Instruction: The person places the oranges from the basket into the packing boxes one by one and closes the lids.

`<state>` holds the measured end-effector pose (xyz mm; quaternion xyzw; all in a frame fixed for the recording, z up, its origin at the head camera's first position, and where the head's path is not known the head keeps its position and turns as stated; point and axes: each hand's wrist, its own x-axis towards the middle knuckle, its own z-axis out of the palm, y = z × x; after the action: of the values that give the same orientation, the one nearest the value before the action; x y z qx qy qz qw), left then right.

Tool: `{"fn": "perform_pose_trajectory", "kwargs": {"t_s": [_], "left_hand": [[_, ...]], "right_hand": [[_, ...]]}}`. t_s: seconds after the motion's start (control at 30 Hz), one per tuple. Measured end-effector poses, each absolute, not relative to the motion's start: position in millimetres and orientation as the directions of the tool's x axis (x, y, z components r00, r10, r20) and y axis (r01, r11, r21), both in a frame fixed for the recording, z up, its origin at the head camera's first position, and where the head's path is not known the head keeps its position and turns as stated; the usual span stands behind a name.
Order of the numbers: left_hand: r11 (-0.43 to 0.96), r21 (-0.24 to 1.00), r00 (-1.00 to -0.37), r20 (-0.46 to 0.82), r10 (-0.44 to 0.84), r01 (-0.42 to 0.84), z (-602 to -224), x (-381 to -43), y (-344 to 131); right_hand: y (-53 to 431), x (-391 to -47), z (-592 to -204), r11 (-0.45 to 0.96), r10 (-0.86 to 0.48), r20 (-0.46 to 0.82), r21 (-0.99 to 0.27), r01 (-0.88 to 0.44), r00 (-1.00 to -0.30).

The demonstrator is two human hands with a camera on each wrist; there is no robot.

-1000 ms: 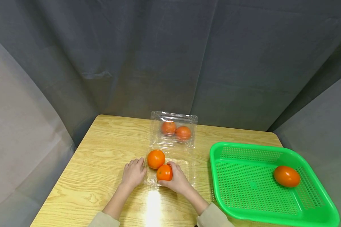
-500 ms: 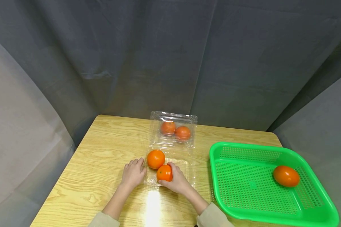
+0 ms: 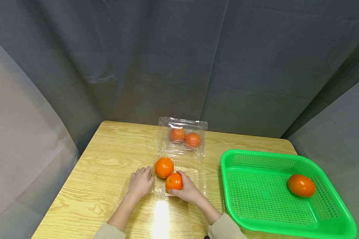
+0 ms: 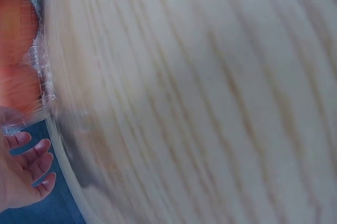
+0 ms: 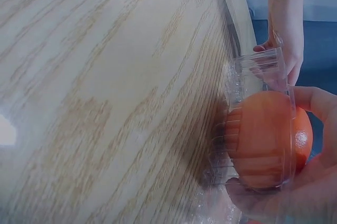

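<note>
In the head view, an opened clear plastic clamshell box [image 3: 194, 176] lies on the table. My right hand [image 3: 187, 190] grips a glossy orange [image 3: 173, 182] in its near half, thumb and fingers round the fruit. The right wrist view has this orange [image 5: 266, 139] behind the box's clear wall. A second orange [image 3: 164, 167] sits beside it, up and to the left. My left hand [image 3: 141, 182] rests at the box's left edge, its fingers relaxed. The left wrist view has that hand [image 4: 23, 174] with fingers spread and slightly bent next to the box.
Two more oranges [image 3: 185, 137] show through the clear plastic of the box's far half. To the right stands a green plastic basket [image 3: 266, 225], with one orange [image 3: 301, 186] at its right side. Grey cloth [image 3: 155, 59] hangs behind the wooden table [image 3: 113, 156].
The orange in my right hand has shifted very slightly to the right and turned a little. My left hand, the box and the basket stay where they were.
</note>
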<state>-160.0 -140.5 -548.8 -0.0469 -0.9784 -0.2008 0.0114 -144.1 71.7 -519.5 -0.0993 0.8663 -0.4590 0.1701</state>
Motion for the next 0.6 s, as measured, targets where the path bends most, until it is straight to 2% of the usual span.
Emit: {"fn": "perform_pose_trajectory", "kwargs": {"t_s": [0.6], "left_hand": [[0.912,0.401,-0.996,0.039,0.082,0.091,-549.0,-159.6,-140.5]], "right_hand": [[72.8,-142.3,-517.9,0.626,-0.294,-0.170,-0.778,-0.055,-0.941]]}}
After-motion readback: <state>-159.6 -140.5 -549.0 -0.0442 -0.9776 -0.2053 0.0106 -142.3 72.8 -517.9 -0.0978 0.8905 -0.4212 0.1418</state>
